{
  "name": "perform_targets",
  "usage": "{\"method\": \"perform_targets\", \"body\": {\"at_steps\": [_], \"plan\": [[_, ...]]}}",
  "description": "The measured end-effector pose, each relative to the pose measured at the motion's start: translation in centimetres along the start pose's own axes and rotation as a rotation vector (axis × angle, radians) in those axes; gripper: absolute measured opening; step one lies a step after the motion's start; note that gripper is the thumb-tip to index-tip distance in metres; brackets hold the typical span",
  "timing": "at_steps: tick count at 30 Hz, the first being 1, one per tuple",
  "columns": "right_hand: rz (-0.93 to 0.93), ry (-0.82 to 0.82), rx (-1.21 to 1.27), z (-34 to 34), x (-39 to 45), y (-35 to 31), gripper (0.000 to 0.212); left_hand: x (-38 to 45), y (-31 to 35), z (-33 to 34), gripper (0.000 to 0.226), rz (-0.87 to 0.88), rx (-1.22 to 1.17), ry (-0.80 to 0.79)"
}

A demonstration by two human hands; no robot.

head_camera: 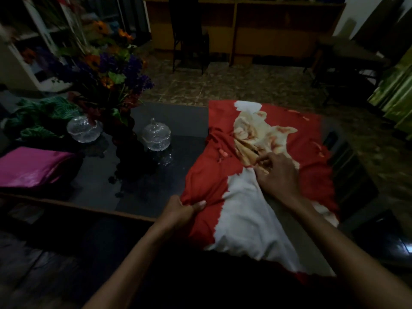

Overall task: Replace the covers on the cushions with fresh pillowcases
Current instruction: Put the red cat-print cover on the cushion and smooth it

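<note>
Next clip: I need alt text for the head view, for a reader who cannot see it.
Two bare hands work a red-and-white cushion cover on a dark table: the left hand grips its red edge, the right hand pinches fabric near the middle. To the left stand a flower vase, two glass lidded bowls and folded magenta cloth.

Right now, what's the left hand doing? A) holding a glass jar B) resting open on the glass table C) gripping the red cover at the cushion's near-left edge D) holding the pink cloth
C: the left hand has its fingers and thumb curled round a fold of the red cover at the cushion's near-left edge.
</note>
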State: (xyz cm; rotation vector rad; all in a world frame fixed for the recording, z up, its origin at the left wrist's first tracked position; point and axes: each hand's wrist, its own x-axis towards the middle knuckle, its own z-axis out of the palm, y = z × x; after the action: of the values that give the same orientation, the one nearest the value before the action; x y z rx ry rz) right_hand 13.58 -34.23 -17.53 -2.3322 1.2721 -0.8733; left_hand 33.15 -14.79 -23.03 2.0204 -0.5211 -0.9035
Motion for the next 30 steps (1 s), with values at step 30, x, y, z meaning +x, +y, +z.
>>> {"method": "perform_targets", "body": {"at_steps": [30], "plan": [[0.206, 0.17, 0.128, -5.8, -3.0, 6.4, 0.006, -5.3, 4.7, -1.4, 0.065, 0.559, 0.431, 0.009]]}}
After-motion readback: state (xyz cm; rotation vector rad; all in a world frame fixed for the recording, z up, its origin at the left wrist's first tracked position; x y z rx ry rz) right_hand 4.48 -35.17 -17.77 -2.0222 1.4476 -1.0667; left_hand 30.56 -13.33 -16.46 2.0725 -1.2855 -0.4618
